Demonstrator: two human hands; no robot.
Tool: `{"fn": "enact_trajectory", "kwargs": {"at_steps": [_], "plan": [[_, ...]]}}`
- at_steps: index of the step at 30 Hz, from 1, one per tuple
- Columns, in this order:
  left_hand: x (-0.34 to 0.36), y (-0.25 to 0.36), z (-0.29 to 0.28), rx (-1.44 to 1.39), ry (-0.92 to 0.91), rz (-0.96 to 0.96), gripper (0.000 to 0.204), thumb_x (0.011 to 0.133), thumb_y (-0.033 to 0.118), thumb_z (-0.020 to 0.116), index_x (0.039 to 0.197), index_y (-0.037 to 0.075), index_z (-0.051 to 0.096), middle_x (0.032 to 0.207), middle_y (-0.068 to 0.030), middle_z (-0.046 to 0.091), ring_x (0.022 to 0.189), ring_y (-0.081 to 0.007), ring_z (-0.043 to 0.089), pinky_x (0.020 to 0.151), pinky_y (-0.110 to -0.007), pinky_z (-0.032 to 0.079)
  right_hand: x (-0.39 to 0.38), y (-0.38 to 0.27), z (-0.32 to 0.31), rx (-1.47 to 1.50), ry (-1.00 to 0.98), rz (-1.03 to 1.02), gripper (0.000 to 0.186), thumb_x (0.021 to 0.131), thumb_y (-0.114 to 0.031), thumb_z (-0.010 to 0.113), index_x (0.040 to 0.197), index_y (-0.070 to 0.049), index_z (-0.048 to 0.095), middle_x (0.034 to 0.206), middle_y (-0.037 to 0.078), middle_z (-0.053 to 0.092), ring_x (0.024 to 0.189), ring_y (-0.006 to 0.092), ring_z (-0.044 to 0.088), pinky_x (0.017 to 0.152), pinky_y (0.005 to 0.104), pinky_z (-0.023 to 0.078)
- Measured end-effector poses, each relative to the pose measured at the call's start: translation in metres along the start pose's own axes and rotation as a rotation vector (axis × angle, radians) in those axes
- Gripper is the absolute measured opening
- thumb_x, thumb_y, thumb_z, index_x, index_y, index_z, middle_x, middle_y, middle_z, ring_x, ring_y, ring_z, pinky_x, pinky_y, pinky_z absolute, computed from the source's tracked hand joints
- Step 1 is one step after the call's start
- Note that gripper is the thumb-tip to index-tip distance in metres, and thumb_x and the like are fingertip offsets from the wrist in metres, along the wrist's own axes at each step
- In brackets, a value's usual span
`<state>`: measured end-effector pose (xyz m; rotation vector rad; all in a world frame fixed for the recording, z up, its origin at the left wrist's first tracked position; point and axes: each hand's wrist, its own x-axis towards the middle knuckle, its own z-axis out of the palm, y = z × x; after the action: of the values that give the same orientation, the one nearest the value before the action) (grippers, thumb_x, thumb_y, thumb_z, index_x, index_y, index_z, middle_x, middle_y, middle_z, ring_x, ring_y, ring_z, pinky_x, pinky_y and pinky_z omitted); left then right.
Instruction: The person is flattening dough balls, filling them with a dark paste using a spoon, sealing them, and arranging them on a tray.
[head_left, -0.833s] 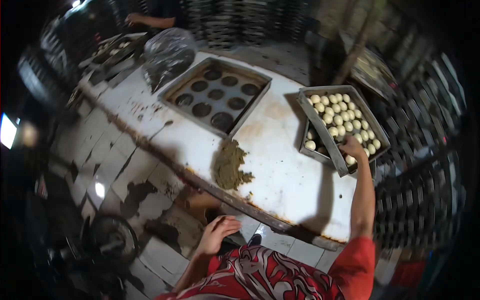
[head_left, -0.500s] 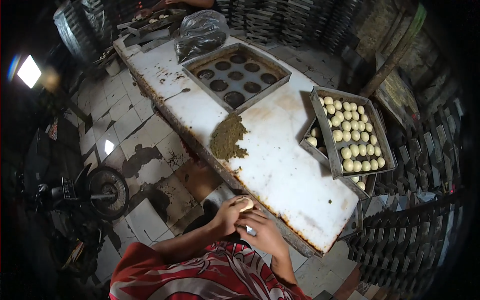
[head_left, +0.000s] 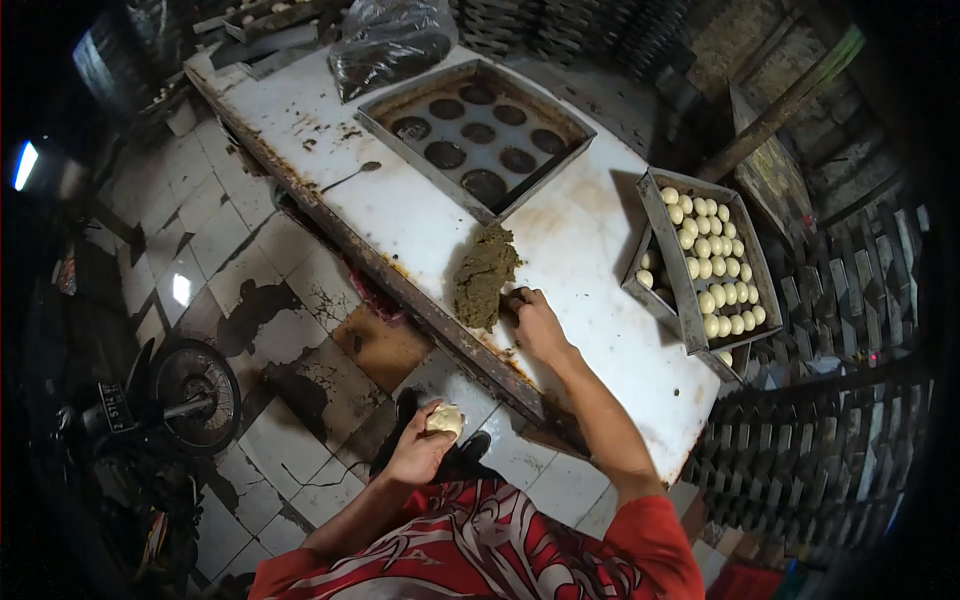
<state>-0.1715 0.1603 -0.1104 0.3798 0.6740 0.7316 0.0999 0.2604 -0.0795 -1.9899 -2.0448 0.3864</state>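
My left hand (head_left: 415, 450) is closed around a pale flattened piece of dough (head_left: 443, 422) over the floor in front of my body. My right hand (head_left: 538, 325) reaches onto the white worktop (head_left: 620, 390), its fingers curled at the right edge of a mound of greenish-brown paste (head_left: 485, 275); what lies in the fingertips is too dark to make out. Right of it, a metal tray of round pale dough balls (head_left: 730, 270) rests askew on another tray. Behind the paste is a metal tray (head_left: 540, 175) with round dark moulds.
A dark-filled plastic bag (head_left: 390, 45) and a thin spoon-like tool (head_left: 370, 165) lie on the worktop. A motorbike wheel (head_left: 195, 395) stands at lower left on broken tiles (head_left: 200, 220). Stacked metal trays (head_left: 820, 450) line the right side; a wooden post (head_left: 760, 130) leans behind.
My right hand has left the dough-ball tray, met my left hand, then moved up to the paste. A dough piece is now in my left hand, which was empty. The view has shifted.
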Motion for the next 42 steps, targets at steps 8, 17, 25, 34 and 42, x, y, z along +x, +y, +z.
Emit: {"fn": "enact_trajectory", "kwargs": {"at_steps": [8,17,25,34,42], "plan": [[0.065,0.079,0.030,-0.111,-0.387,-0.358,0.051,0.082,-0.007,0.041,0.132,0.004,0.039,0.127,-0.0108,0.047,0.120,-0.0228,0.046,0.102,-0.038,0.037,-0.060,0.024,-0.038,0.095,0.079,0.227,0.021,0.079,-0.004,0.058,0.098,0.002,0.064,0.090,0.014,0.061,0.084,0.0276,0.061,0.079,0.0320,0.050],[0.108,0.004,0.124,0.001,-0.606,-0.507,0.033,0.096,0.010,0.040,0.128,0.000,0.042,0.127,-0.0155,0.048,0.116,-0.0251,0.050,0.100,-0.039,0.040,-0.129,-0.084,-0.039,0.282,0.880,0.631,0.019,0.081,-0.006,0.063,0.100,-0.005,0.065,0.097,0.010,0.066,0.103,0.0252,0.053,0.092,0.0368,0.037],[0.101,-0.077,0.162,0.046,-0.221,-0.448,0.057,0.082,-0.003,0.048,0.133,0.016,0.032,0.111,-0.0175,0.055,0.089,-0.0295,0.061,0.071,-0.041,0.053,-0.230,-0.016,-0.055,0.834,0.701,0.657,0.025,0.091,-0.013,0.051,0.110,-0.003,0.061,0.117,0.017,0.058,0.115,0.0375,0.051,0.105,0.0487,0.025],[0.099,-0.119,0.224,0.397,-0.191,0.117,0.049,0.071,-0.007,0.037,0.120,-0.001,0.032,0.120,-0.0186,0.045,0.103,-0.0287,0.056,0.086,-0.038,0.050,-0.235,0.006,-0.042,0.378,0.699,0.482,0.037,0.090,-0.012,0.048,0.126,-0.002,0.050,0.130,0.014,0.050,0.128,0.0339,0.037,0.108,0.0450,0.021],[0.146,-0.080,0.193,2.011,-0.675,0.741,0.067,0.078,0.006,0.052,0.138,-0.003,0.023,0.144,-0.0186,0.026,0.136,-0.0325,0.020,0.108,-0.058,0.008,-0.191,0.086,-0.034,0.789,0.752,0.646,0.026,0.089,-0.008,0.044,0.108,0.000,0.060,0.101,0.017,0.063,0.105,0.0302,0.054,0.090,0.0375,0.041]]}}
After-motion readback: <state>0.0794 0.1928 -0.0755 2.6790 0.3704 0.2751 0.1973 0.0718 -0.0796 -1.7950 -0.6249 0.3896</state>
